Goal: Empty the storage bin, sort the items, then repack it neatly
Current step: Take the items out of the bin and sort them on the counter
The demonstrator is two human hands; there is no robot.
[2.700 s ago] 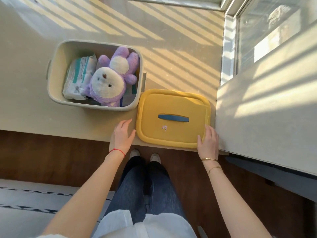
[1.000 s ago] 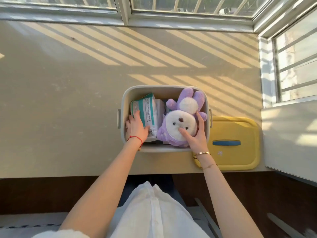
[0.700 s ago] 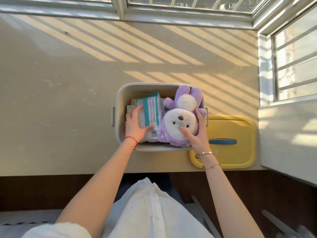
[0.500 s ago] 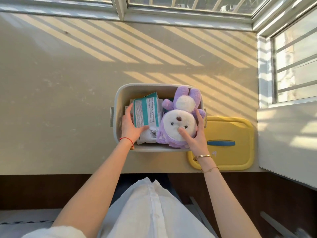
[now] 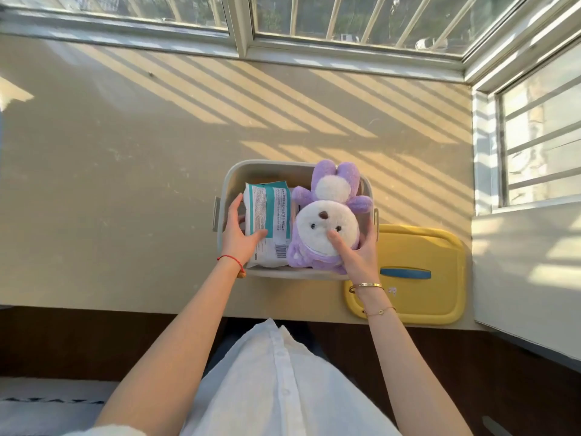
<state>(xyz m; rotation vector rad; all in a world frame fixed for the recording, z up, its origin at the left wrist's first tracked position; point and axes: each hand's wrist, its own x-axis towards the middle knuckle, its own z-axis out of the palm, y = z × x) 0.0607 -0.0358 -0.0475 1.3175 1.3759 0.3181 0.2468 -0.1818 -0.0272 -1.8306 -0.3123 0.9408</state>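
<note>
Head view, near to far: nearest us, our white shirt front (image 5: 283, 382) and both bare forearms reaching forward over the dark floor. Left hand (image 5: 240, 236), red cord at the wrist: thumb laid across the printed face of the teal-and-white packet (image 5: 268, 220), fingers curled round its left edge, so the packet is gripped between thumb and fingers. Right hand (image 5: 358, 254), two thin gold bracelets at the wrist: thumb pressed into the white face of the purple plush toy (image 5: 327, 221), fingers wrapped round its right side, toy clasped. Storage bin (image 5: 231, 187), pale grey, open-topped, standing on the beige counter (image 5: 125, 184) near its front edge; packet on the left and plush toy on the right both sit within it, touching each other, the toy's ears rising above the far rim. Further contents below them are hidden; we cannot tell what they are. Yellow lid (image 5: 421, 247) with a blue handle, lying flat on the counter just beside the bin's right side, its front edge at the counter's edge. Beyond, bare counter striped with sunlight, then the window frames (image 5: 242, 33) along the far wall and the right.
</note>
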